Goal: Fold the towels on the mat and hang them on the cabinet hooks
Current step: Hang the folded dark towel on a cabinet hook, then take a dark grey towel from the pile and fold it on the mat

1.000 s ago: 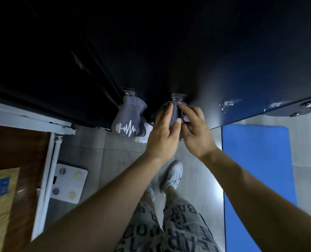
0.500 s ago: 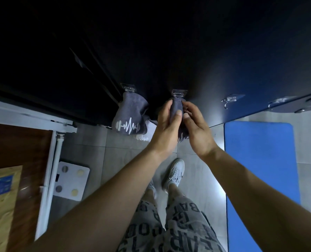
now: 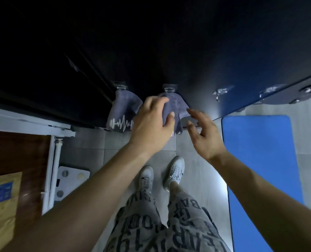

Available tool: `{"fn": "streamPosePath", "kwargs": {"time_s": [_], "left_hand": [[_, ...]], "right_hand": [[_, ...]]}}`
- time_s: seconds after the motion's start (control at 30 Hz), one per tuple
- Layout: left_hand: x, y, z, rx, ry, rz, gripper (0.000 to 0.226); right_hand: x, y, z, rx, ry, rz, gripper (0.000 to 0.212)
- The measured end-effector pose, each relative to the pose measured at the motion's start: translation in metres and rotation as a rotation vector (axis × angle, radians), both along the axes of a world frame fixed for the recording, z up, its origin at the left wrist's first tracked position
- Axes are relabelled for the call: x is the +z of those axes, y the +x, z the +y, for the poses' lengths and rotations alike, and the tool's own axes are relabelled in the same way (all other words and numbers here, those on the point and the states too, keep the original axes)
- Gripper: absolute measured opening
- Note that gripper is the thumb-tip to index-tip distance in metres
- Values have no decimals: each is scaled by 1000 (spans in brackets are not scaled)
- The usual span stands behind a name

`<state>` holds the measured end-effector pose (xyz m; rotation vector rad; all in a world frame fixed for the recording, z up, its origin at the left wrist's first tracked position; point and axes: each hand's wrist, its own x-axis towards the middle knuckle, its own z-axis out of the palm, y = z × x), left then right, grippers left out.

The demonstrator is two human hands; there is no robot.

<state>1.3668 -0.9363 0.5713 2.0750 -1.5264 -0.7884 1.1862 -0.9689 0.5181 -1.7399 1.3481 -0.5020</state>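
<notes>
Dark cabinet door [image 3: 214,51]: left hand [image 3: 151,122] grips 2nd towel [image 3: 178,106], right hand [image 3: 203,135] spread beside it; best tug drape even under hook [image 3: 169,88].

- Left forearm [image 3: 100,188], right forearm [image 3: 251,180]: bare along the whole visible length.
- Left hand [image 3: 151,124], right hand [image 3: 203,135]: bare.
- Shorts [image 3: 147,224]: loose, light grey cloth, printed all over with large dark block letters.
- Left shoe [image 3: 146,177], right shoe [image 3: 175,170]: white low-cut lace-up trainers with white laces and pale soles.
- Lower legs: bare between shorts and shoes.
</notes>
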Motion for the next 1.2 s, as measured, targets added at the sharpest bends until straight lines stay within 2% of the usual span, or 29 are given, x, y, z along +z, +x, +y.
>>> {"fn": "streamPosePath", "kwargs": {"time_s": [0.13,0.2,0.27,0.37,0.6,0.7,0.97,1.2], "left_hand": [[16,-7,-2,-347,-132,-219,35],[24,-20,-6,-555,-115,-274,32],[28,-40,-9,-724,-66,-320,31],[24,-71,-8,-861,-46,-357,34],[4,-181,4,-1224,7,-473,42],[-1,-243,16,-1401,28,-502,44],[-2,-445,71,-1760,-103,-531,39],[-14,-653,120,-1953,-144,-603,41]], "right_hand": [[-6,-30,27,-12,-126,233,35],[-11,-47,48,-50,-125,347,39],[-10,-64,74,-103,-83,447,39],[-7,-93,121,-235,-25,562,39],[0,-164,249,-625,180,712,45],[3,-193,301,-814,254,730,45],[2,-286,386,-1272,382,693,46],[-23,-429,409,-1480,435,591,46]]}}
